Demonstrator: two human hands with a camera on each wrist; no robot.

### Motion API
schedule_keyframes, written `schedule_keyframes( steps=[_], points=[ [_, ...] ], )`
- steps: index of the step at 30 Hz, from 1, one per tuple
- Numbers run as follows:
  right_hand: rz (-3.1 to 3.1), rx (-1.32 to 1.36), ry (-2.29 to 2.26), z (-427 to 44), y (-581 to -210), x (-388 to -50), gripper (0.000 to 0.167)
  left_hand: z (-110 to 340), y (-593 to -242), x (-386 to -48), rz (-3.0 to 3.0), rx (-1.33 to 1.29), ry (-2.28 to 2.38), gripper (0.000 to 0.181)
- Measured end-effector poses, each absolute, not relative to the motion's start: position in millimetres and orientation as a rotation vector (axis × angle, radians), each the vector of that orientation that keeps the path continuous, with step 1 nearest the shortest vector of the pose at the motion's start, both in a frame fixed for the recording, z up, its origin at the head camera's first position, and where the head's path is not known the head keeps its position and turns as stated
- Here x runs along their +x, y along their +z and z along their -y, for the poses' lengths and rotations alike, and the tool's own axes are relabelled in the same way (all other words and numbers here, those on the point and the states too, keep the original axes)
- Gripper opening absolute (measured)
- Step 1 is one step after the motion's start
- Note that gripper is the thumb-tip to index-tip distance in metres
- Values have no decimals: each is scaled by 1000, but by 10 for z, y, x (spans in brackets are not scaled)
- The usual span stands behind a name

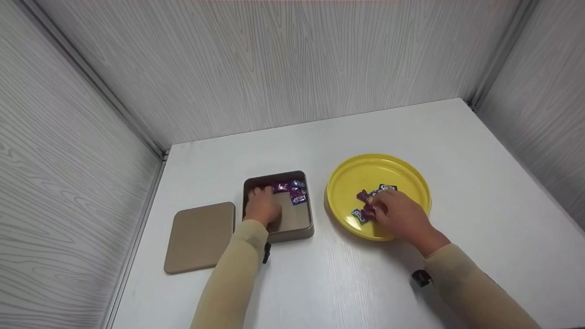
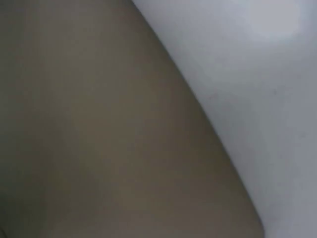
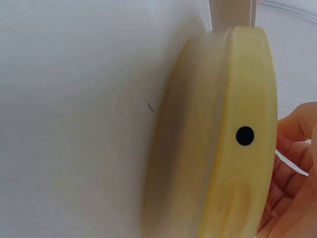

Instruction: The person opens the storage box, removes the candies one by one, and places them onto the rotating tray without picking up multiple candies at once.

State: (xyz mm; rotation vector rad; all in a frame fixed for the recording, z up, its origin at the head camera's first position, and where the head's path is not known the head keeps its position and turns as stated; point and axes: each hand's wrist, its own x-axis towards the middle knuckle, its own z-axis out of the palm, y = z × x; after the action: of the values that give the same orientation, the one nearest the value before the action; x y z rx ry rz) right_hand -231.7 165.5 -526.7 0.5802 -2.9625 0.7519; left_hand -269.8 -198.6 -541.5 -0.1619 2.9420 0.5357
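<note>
From here, we think the main risk is at R hand (image 1: 404, 217): the loose sweets (image 1: 359, 215) lie close together under its fingertips on the yellow plate (image 1: 345, 176), so a hasty pinch could push a neighbour away, or a slippery wrapper could let one fall. If a sweet is dropped between the hands, it would probably land on the table (image 1: 329, 278), bc. plate and tin (image 1: 292, 235) stand apart. L hand (image 1: 262, 206) could also disturb the sweets to the R of its fingers, if it sweeps sideways inside the tin.

Now the hands. R hand is nearly closed, thumb and fingers brought together; it seems to pinch a purple sweet, tho. the fingertips partly cover it. L hand reaches down into the tin, fingers a little bent, near the far L corner. Smth. purple shows just beyond its fingertips, but we cannot tell if it holds anything; L wrist view is too blurred to help. The lid (image 1: 201, 237) lies flat to the L of L hand, beside the tin.
</note>
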Motion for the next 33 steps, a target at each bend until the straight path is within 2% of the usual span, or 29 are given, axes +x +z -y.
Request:
schedule_keyframes(
  steps=[5, 12, 20, 27, 33],
  points=[
    [2962, 596, 780, -1647, -5278, -2313, 20, 1944, -5417, -2683, -2955, -117, 350, 59],
    [2971, 591, 828, -1586, -5274, -2298, 17, 1912, -5408, -2650, -3014, -34, 97, 30],
    [2914, 636, 860, -1496, -5267, -2258, 8, 1937, -5400, -2618, -3074, -13, -50, 23],
    [2903, 624, 902, -1359, -5265, -2260, 12, 2009, -5401, -2596, -3089, 64, -28, 18],
    [2887, 684, 942, -1260, -5275, -2252, 15, 2113, -5431, -2535, -3088, 68, 209, 9]
  ],
)
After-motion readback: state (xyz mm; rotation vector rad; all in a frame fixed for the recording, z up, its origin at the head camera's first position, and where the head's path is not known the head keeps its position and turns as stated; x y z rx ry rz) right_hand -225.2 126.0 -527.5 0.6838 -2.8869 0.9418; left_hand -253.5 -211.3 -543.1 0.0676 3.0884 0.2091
